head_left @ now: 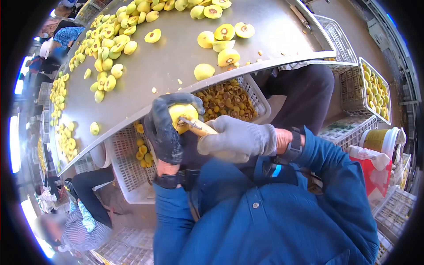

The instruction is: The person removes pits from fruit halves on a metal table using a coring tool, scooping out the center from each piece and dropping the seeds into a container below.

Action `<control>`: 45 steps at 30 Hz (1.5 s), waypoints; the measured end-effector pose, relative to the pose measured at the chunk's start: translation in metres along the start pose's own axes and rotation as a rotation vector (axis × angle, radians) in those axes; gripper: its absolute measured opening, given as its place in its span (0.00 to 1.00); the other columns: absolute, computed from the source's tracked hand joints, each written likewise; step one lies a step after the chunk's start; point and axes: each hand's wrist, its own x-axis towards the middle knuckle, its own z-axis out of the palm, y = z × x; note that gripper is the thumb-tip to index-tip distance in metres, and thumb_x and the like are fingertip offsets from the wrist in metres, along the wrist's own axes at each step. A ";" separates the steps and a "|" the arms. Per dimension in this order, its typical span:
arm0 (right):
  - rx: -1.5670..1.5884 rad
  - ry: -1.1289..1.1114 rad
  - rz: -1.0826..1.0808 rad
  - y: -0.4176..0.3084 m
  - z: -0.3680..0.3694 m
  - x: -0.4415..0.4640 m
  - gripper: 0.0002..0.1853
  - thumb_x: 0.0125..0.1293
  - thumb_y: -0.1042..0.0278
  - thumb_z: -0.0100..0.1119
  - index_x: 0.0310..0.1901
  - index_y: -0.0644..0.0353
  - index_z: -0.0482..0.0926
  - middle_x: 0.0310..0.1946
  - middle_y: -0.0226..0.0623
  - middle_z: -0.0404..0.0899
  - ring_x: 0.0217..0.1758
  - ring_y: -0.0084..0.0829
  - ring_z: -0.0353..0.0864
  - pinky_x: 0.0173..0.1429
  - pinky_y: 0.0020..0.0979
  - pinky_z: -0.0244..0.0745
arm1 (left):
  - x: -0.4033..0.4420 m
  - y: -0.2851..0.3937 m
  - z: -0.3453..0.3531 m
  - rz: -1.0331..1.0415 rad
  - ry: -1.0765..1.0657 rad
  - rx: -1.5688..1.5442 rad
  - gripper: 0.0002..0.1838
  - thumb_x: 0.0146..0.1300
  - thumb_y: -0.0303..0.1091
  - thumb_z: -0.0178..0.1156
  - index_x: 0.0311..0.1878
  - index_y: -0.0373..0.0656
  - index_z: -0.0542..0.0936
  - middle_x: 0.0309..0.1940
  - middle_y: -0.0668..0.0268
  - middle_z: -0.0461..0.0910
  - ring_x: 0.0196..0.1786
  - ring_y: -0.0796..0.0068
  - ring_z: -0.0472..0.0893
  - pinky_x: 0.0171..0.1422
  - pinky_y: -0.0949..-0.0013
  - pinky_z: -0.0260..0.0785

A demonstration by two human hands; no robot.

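Note:
My left hand point(165, 128), in a dark grey glove, is closed around a yellow peach half point(182, 113) with its cut face turned to the right. My right hand point(236, 138), in a light grey glove, grips the pale handle of a pitting knife point(202, 128). The metal tip of the knife meets the middle of the cut face. Both hands are over my lap, just below the table edge. Beyond my hands, a white basket point(260, 95) holds brown pits and scraps.
Many peach halves point(108, 42) lie on the metal table point(170, 57), with several near its front edge point(225, 33). Another tool point(300, 17) rests at the far right. A basket with peach halves point(128, 168) stands left of my legs, a crate of peaches point(375, 92) right. Other people sit at left.

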 end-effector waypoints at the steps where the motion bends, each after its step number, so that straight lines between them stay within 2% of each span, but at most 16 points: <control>1: -0.299 0.128 -0.197 0.016 0.000 0.008 0.13 0.66 0.59 0.60 0.35 0.62 0.77 0.19 0.30 0.73 0.20 0.25 0.74 0.25 0.29 0.69 | 0.007 0.003 -0.004 0.001 -0.156 0.112 0.32 0.76 0.60 0.40 0.42 0.36 0.79 0.32 0.54 0.82 0.31 0.63 0.82 0.39 0.63 0.78; 3: -0.713 0.288 -0.347 0.024 0.003 0.015 0.14 0.66 0.57 0.61 0.34 0.61 0.77 0.18 0.30 0.72 0.18 0.23 0.73 0.23 0.27 0.67 | 0.015 0.013 -0.011 0.002 -0.438 0.333 0.32 0.76 0.60 0.40 0.41 0.36 0.79 0.31 0.53 0.81 0.31 0.64 0.82 0.38 0.63 0.77; 6: 0.006 -0.023 0.157 0.003 0.010 0.004 0.15 0.65 0.60 0.61 0.37 0.66 0.76 0.22 0.41 0.78 0.25 0.32 0.80 0.32 0.34 0.75 | 0.004 -0.001 -0.004 -0.146 -0.202 -0.217 0.31 0.76 0.59 0.41 0.38 0.39 0.79 0.28 0.56 0.80 0.30 0.65 0.80 0.38 0.62 0.75; 11: -0.478 0.216 -0.465 0.029 0.014 0.023 0.11 0.65 0.61 0.62 0.39 0.60 0.77 0.24 0.49 0.79 0.24 0.44 0.82 0.30 0.41 0.76 | -0.009 -0.024 0.019 -0.109 0.150 -0.671 0.26 0.75 0.58 0.45 0.45 0.42 0.76 0.38 0.59 0.78 0.44 0.62 0.80 0.45 0.62 0.77; 14: -0.796 0.430 -0.538 0.038 0.006 0.027 0.11 0.63 0.60 0.64 0.37 0.57 0.75 0.23 0.50 0.78 0.26 0.51 0.82 0.30 0.46 0.76 | -0.011 -0.020 0.013 -0.200 0.439 -0.784 0.25 0.75 0.57 0.45 0.47 0.42 0.77 0.40 0.59 0.79 0.48 0.59 0.80 0.53 0.58 0.78; 16: -1.111 0.436 -0.460 0.072 -0.031 0.042 0.16 0.61 0.61 0.64 0.48 0.53 0.74 0.22 0.45 0.76 0.24 0.48 0.81 0.27 0.44 0.75 | -0.014 -0.030 -0.021 -0.055 0.479 -0.487 0.27 0.75 0.56 0.44 0.50 0.38 0.76 0.42 0.55 0.81 0.46 0.58 0.82 0.53 0.58 0.79; 18: -1.476 0.307 -0.148 0.101 -0.064 0.047 0.14 0.64 0.59 0.59 0.46 0.56 0.73 0.20 0.45 0.78 0.26 0.51 0.81 0.30 0.49 0.75 | -0.015 -0.049 -0.070 0.087 0.464 -0.269 0.28 0.76 0.55 0.43 0.50 0.35 0.76 0.41 0.53 0.83 0.43 0.57 0.83 0.52 0.59 0.80; 20: -1.293 0.315 -0.038 0.124 -0.083 0.040 0.13 0.65 0.57 0.57 0.43 0.58 0.75 0.20 0.47 0.79 0.27 0.52 0.82 0.32 0.51 0.75 | -0.015 -0.059 -0.129 0.014 0.699 -0.200 0.28 0.76 0.53 0.43 0.48 0.33 0.78 0.39 0.55 0.84 0.41 0.58 0.84 0.51 0.60 0.79; 22: -1.258 0.321 -0.045 0.107 -0.075 0.032 0.13 0.65 0.59 0.58 0.44 0.59 0.75 0.25 0.47 0.81 0.31 0.51 0.83 0.36 0.50 0.76 | -0.016 -0.055 -0.166 0.147 0.778 0.384 0.22 0.75 0.46 0.47 0.43 0.35 0.80 0.37 0.56 0.83 0.42 0.61 0.84 0.45 0.63 0.79; 26: -1.245 0.404 -0.074 0.103 -0.072 0.025 0.15 0.66 0.54 0.58 0.40 0.58 0.75 0.21 0.49 0.80 0.26 0.52 0.82 0.33 0.50 0.76 | -0.008 -0.068 -0.237 0.158 0.510 1.694 0.16 0.69 0.44 0.59 0.50 0.41 0.80 0.45 0.54 0.83 0.50 0.54 0.81 0.56 0.55 0.71; 28: -1.192 0.433 -0.065 0.101 -0.072 0.021 0.14 0.66 0.55 0.58 0.41 0.58 0.75 0.22 0.49 0.80 0.28 0.52 0.82 0.35 0.50 0.76 | 0.013 -0.053 -0.230 0.444 0.647 1.856 0.18 0.68 0.44 0.61 0.53 0.41 0.78 0.48 0.54 0.81 0.53 0.54 0.79 0.59 0.53 0.69; 32: -1.127 0.379 -0.035 0.099 -0.066 0.015 0.11 0.67 0.58 0.56 0.40 0.57 0.75 0.24 0.48 0.81 0.31 0.52 0.83 0.36 0.50 0.76 | 0.070 -0.051 -0.101 0.386 0.265 1.131 0.21 0.59 0.40 0.70 0.52 0.42 0.80 0.47 0.54 0.80 0.54 0.53 0.78 0.60 0.57 0.70; 34: -1.125 0.366 -0.035 0.106 -0.063 0.017 0.12 0.67 0.57 0.56 0.39 0.57 0.75 0.24 0.48 0.81 0.30 0.51 0.83 0.36 0.50 0.76 | 0.100 -0.073 -0.045 0.337 -0.018 1.228 0.28 0.60 0.54 0.66 0.55 0.42 0.78 0.48 0.55 0.81 0.57 0.53 0.78 0.62 0.52 0.69; 36: -1.101 0.383 -0.039 0.103 -0.061 0.010 0.13 0.68 0.54 0.55 0.40 0.57 0.75 0.22 0.47 0.81 0.28 0.52 0.83 0.34 0.50 0.76 | 0.128 -0.067 0.004 0.035 -0.384 1.204 0.32 0.59 0.60 0.63 0.53 0.41 0.76 0.50 0.51 0.79 0.58 0.51 0.77 0.61 0.50 0.69; 42: -0.980 0.421 0.052 0.101 -0.059 -0.010 0.17 0.68 0.51 0.54 0.42 0.58 0.74 0.25 0.50 0.81 0.31 0.52 0.83 0.37 0.50 0.77 | 0.149 -0.078 0.023 -0.002 -0.642 1.368 0.31 0.56 0.53 0.68 0.54 0.39 0.76 0.58 0.48 0.74 0.61 0.48 0.74 0.64 0.53 0.68; 45: -0.862 0.487 -0.113 0.097 -0.063 -0.014 0.18 0.67 0.51 0.57 0.42 0.59 0.73 0.27 0.52 0.81 0.33 0.54 0.83 0.39 0.50 0.76 | 0.145 -0.079 -0.007 -0.196 -0.442 0.661 0.23 0.65 0.45 0.62 0.56 0.38 0.76 0.50 0.55 0.79 0.49 0.60 0.81 0.51 0.60 0.77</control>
